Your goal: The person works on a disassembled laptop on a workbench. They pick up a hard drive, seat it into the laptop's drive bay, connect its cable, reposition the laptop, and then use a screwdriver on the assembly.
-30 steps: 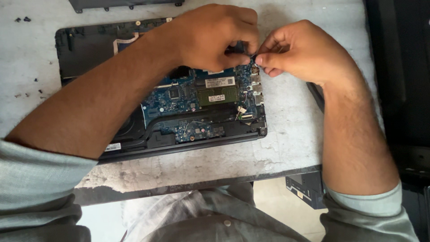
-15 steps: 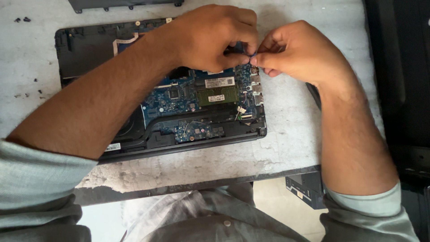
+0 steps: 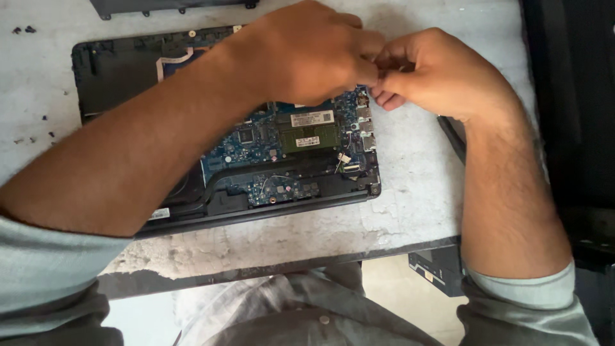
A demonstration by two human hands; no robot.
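Since the earlier frame: left hand (image 3: 314, 54) and right hand (image 3: 442, 74) drawn closer, fingertips now touching above the upper right corner of the opened laptop (image 3: 224, 128). Fingers of both hands bunched together; whether clamped on anything cannot be told, the small part between them hidden. Laptop unmoved, flat on the tabletop (image 3: 423, 186), circuit board (image 3: 288, 154) exposed at 6 o'clock from the hands. Near tabletop edge just beyond the laptop's front edge; bare surface at 3 o'clock of the laptop. Loose screws (image 3: 22, 29) at 9 o'clock, well apart.
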